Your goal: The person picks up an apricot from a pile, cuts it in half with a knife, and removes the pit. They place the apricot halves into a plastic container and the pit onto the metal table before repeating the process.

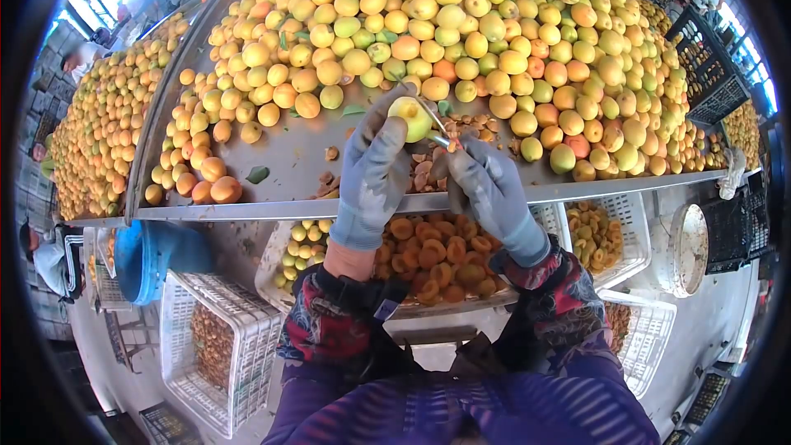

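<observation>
A person's gloved left hand [371, 169] is pinching a yellow apricot [418, 122] between thumb and fingers, above the table [288, 152] near the middle of its front edge. The gloved right hand [490, 181] is gripping a small knife [438, 140], its metal touching the apricot. Brown pits [475, 127] are lying near the hands; heaped fruit [449, 16] is covering the table toward its far edge. Orange halves [430, 254] are sitting below the front edge.

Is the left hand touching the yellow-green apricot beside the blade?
Touching: the head view shows the left hand gripping the yellow-green apricot, thumb across its edge.
</observation>
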`<move>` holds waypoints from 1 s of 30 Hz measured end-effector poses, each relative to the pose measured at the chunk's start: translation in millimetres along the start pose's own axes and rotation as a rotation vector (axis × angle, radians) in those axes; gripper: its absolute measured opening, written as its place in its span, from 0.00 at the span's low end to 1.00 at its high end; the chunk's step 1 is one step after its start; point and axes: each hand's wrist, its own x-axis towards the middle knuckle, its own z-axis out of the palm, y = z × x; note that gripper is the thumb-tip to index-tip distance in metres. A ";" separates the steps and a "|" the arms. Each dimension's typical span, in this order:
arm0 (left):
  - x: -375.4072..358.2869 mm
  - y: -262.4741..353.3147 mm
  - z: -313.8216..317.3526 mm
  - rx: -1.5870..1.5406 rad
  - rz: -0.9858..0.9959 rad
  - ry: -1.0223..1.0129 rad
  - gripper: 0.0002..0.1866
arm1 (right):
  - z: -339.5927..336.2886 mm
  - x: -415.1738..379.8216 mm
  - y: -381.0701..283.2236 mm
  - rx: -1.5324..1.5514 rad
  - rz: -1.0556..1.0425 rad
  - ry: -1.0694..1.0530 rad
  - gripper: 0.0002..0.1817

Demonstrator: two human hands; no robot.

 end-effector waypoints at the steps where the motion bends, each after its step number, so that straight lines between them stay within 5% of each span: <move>1: 1.0 0.8 0.1 -0.001 0.013 -0.011 0.26 | -0.1 -0.4 0.0 -0.031 -0.016 -0.017 0.14; 4: 1.7 2.8 -1.3 -0.001 0.031 -0.028 0.27 | 3.3 3.2 21.6 -0.083 -0.125 0.053 0.27; 14: 3.1 2.8 -1.4 -0.024 0.027 -0.009 0.27 | 0.4 2.8 7.8 0.008 0.090 -0.069 0.27; 22: 1.8 10.8 0.1 0.069 0.059 -0.026 0.29 | 3.8 0.4 23.2 0.020 -0.095 -0.054 0.26; 26: -0.5 12.5 -2.9 0.129 0.029 -0.055 0.28 | 5.6 -1.3 29.3 0.002 0.001 -0.078 0.26; 28: 0.2 11.0 -3.3 0.146 0.035 -0.056 0.27 | 11.3 1.3 44.1 -0.090 -0.329 0.076 0.24; 30: 1.2 11.6 -1.3 0.164 0.040 -0.058 0.27 | 5.7 -0.3 42.5 -0.015 -0.184 0.021 0.23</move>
